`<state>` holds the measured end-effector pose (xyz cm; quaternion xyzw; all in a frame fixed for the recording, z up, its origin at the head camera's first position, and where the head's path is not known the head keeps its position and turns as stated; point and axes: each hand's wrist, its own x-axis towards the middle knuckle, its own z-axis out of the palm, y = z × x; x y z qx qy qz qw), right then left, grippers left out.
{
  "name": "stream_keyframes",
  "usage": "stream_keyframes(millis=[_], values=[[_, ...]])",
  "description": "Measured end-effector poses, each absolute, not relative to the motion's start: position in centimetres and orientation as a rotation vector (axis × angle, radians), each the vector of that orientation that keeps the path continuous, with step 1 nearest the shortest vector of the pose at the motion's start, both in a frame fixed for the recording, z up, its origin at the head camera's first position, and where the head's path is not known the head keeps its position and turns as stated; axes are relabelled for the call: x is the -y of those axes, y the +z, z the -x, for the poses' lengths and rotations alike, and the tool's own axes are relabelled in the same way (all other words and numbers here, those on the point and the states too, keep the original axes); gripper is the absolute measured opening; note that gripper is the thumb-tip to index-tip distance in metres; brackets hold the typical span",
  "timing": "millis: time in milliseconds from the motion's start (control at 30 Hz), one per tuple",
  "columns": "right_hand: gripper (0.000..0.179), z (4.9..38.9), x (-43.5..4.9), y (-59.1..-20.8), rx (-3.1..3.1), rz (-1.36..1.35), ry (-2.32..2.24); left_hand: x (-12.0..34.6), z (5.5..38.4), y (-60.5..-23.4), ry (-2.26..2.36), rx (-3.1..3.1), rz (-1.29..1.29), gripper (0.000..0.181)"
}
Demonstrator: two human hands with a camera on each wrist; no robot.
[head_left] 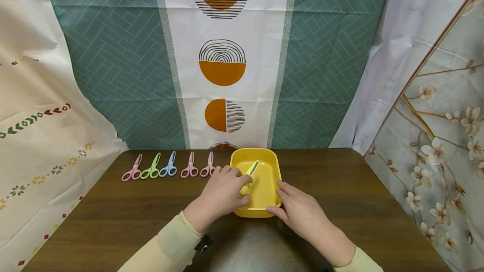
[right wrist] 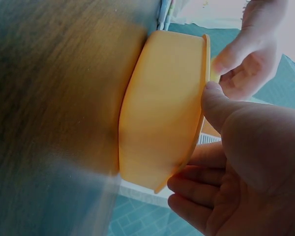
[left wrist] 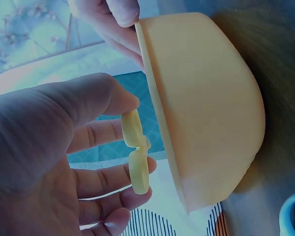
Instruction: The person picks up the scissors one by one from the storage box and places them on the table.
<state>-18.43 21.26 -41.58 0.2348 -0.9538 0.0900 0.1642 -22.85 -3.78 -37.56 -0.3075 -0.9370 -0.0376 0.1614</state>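
Over the left part of a yellow tray [head_left: 271,188] with raised sides, my left hand [head_left: 227,190] pinches a pair of yellow scissors [head_left: 253,168] by the handles. The blades point up and away to the right. From the left wrist view, thumb and fingertips meet on the edge of the yellow handles [left wrist: 133,129], and the tray wall [left wrist: 206,103] stands just beyond. My right hand [head_left: 302,211] holds the tray's near right corner. Its thumb lies on the near rim and its fingers on the right rim, as the right wrist view also shows.
A row of scissors lies on the dark wooden table [head_left: 151,205] left of the tray: pink [head_left: 137,163], green [head_left: 156,160], blue [head_left: 172,160], and two more pink pairs [head_left: 190,161]. A patterned curtain [head_left: 321,74] hangs behind the far edge.
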Motion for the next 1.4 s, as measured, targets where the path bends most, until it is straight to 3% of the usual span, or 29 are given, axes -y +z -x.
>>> stream_keyframes(millis=[1400], values=[[0.067, 18.5, -21.4, -40.9, 2.782, -0.674, 0.286, 12.9, 19.3, -39.8, -0.082, 2.473, 0.727, 0.036]])
